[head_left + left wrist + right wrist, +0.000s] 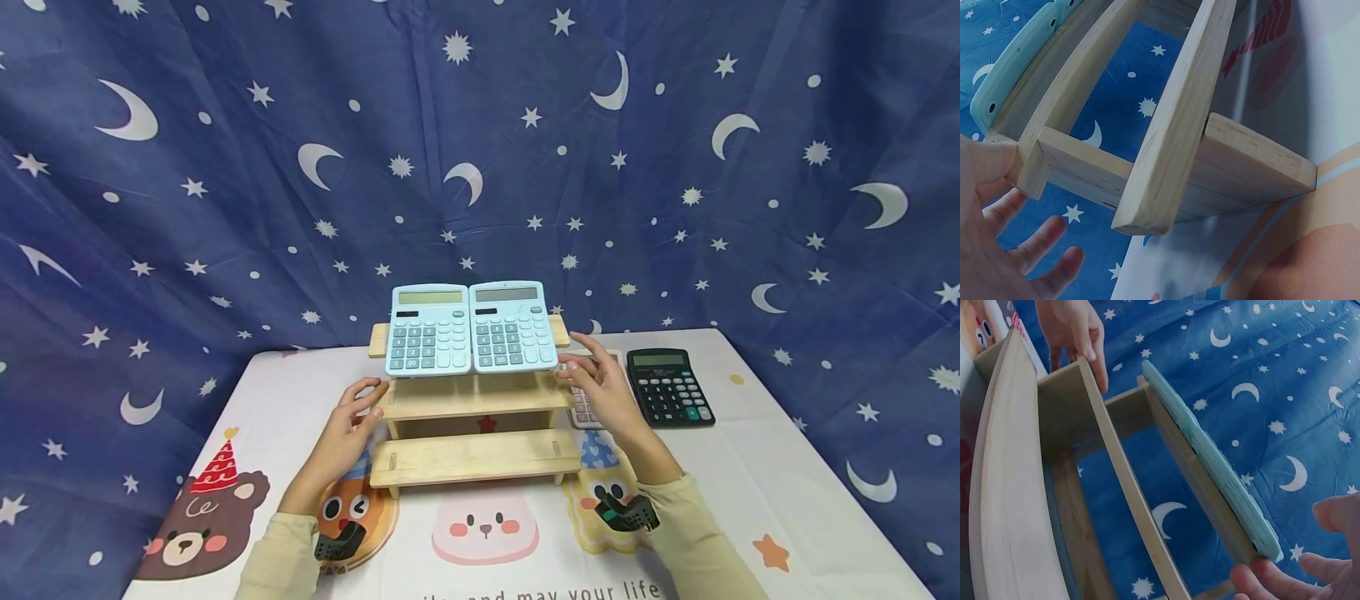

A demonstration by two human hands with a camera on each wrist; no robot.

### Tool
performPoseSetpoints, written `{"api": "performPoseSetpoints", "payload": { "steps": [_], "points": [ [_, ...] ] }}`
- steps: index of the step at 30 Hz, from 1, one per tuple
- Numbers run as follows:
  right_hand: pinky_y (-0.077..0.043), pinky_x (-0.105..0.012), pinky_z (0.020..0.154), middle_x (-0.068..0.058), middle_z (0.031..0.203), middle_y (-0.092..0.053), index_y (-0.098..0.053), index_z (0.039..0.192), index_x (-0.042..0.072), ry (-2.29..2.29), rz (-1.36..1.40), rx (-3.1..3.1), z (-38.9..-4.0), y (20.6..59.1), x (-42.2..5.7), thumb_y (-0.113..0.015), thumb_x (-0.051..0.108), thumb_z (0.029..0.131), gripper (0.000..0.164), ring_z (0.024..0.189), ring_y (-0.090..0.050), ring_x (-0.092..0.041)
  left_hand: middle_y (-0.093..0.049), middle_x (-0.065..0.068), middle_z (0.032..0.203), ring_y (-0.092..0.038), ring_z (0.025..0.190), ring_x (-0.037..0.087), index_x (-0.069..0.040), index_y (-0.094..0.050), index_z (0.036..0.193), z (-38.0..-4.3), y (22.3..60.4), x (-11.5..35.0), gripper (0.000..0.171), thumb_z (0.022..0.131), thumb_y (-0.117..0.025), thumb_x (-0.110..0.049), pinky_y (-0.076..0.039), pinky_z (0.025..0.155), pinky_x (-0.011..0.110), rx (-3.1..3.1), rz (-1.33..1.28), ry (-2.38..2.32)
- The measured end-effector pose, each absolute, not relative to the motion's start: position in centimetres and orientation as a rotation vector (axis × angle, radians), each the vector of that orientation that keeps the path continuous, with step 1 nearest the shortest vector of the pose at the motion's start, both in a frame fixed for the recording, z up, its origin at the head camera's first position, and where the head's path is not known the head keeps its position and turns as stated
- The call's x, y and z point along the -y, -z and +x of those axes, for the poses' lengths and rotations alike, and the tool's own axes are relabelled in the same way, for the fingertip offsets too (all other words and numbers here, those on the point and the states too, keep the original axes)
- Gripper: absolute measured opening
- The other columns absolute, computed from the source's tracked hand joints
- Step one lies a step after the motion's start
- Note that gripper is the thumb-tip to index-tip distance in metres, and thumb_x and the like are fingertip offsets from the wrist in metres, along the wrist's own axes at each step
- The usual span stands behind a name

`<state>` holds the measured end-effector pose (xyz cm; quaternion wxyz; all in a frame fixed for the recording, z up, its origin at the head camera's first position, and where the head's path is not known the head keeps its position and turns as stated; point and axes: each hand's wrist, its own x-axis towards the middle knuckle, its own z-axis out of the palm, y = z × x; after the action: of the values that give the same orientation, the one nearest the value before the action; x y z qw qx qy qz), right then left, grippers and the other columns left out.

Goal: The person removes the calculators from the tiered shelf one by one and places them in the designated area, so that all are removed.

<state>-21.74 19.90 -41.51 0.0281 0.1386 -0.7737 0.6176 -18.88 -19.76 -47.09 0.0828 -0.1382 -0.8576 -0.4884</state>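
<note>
At the far left of the table, a printed bear (202,533) in a red party hat decorates the white cloth (810,508). Next comes the left hand (341,437), its sleeve pale yellow and a black device at the wrist. Its thumb and forefinger pinch the left end of the middle shelf of the wooden stand (476,454), while the other fingers spread loosely beside it, as the left wrist view shows.

The stand rises in three steps near the middle of the table, its lowest shelf nearest the person. On its top shelf lie two light blue calculators, side by side and tilted so that their keys face the person: the left calculator (428,329) and the right calculator (513,325). Their inner edges meet or nearly meet.

The right hand (607,392) is at the right calculator's lower right corner. Its fingers are parted and lightly bent, clasping nothing; the fingertips seem to touch the corner, though whether they press on it cannot be told.

Partly hidden behind that hand, a pink calculator (583,408) lies on the cloth. Just to its right lies a black calculator (670,387). Farther right and nearer the person is a printed orange star (771,552).
</note>
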Motion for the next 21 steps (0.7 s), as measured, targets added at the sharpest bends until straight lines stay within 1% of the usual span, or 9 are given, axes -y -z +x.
{"api": "performPoseSetpoints", "payload": {
  "steps": [4,8,10,12,17,21],
  "points": [
    [-0.054,-0.032,0.097,-0.031,0.14,-0.055,-0.029,0.158,0.006,-1.945,0.437,2.394,-22.1,41.2,-19.0,-0.048,0.012,0.107,0.055,0.108,-0.069,-0.016,-0.039,0.022,0.154,-0.038,0.142,0.043,0.005,-0.048,0.146,-18.9,47.1,19.7,0.044,0.106,-0.05,-0.012,-0.045,0.096,0.049,2.564,-0.41,1.461],
    [-0.053,-0.039,0.1,-0.031,0.137,-0.057,-0.028,0.158,0.007,-1.965,0.445,2.401,-22.4,41.2,-18.3,-0.048,0.013,0.107,0.055,0.113,-0.067,-0.03,-0.039,0.022,0.154,-0.038,0.142,0.042,0.005,-0.048,0.146,-18.9,47.0,19.8,0.044,0.106,-0.049,-0.012,-0.046,0.096,0.046,2.566,-0.406,1.459],
    [-0.053,-0.04,0.101,-0.032,0.137,-0.058,-0.028,0.158,0.008,-1.979,0.45,2.402,-22.6,41.3,-18.0,-0.047,0.013,0.107,0.055,0.115,-0.065,-0.036,-0.039,0.022,0.154,-0.039,0.142,0.042,0.005,-0.048,0.146,-18.9,47.0,19.8,0.044,0.106,-0.05,-0.012,-0.046,0.096,0.044,2.569,-0.405,1.456],
    [-0.053,-0.039,0.1,-0.032,0.138,-0.057,-0.028,0.159,0.01,-2.007,0.452,2.398,-22.8,41.3,-17.7,-0.047,0.013,0.107,0.055,0.117,-0.063,-0.04,-0.039,0.022,0.154,-0.039,0.142,0.042,0.005,-0.048,0.146,-18.9,47.0,19.8,0.044,0.106,-0.05,-0.012,-0.047,0.096,0.043,2.57,-0.404,1.457],
    [-0.055,-0.031,0.095,-0.032,0.14,-0.056,-0.027,0.16,0.013,-2.098,0.433,2.36,-23.3,41.6,-17.3,-0.045,0.011,0.107,0.056,0.114,-0.067,-0.039,-0.039,0.022,0.154,-0.039,0.142,0.041,0.004,-0.049,0.146,-18.9,47.1,19.8,0.044,0.106,-0.05,-0.012,-0.047,0.096,0.04,2.571,-0.402,1.461],
    [-0.055,-0.03,0.095,-0.032,0.139,-0.055,-0.026,0.16,0.015,-2.154,0.422,2.325,-23.6,41.8,-17.0,-0.045,0.01,0.107,0.056,0.111,-0.069,-0.035,-0.04,0.021,0.154,-0.04,0.142,0.041,0.004,-0.049,0.146,-18.9,47.1,19.8,0.043,0.106,-0.05,-0.012,-0.047,0.095,0.037,2.559,-0.41,1.454]
  ]
}}
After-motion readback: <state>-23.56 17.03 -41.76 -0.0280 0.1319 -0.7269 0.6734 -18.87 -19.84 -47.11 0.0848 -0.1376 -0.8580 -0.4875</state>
